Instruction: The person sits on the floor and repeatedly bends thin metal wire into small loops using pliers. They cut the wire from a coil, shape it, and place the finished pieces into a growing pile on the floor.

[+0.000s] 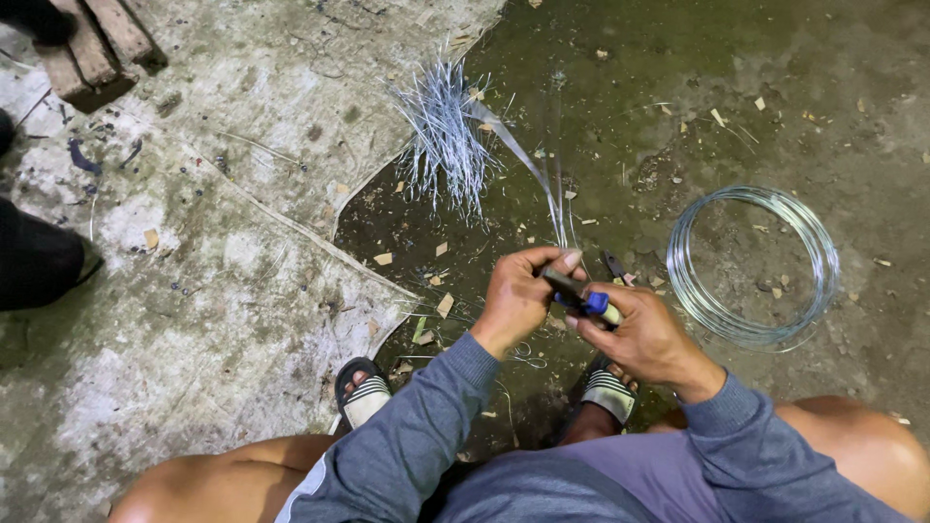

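Note:
My left hand (520,293) is closed around several long thin wires (542,184) that run up and away over the ground. Just to its right, my right hand (647,339) grips a pair of pliers with blue handles (585,298), whose jaws meet the wires at my left fingertips. A heap of short cut wire pieces (446,136) lies on the ground beyond my hands. A coil of silver wire (751,266) lies flat to the right. I squat in blue sleeves, with striped sandals (366,397) under my arms.
Dirty concrete floor with a pale sheet (194,252) spread on the left, its edge curling near my left foot. Wooden blocks (92,48) lie at the top left. A dark shape (34,257), perhaps another person's foot, shows at the left edge. Wood chips litter the ground.

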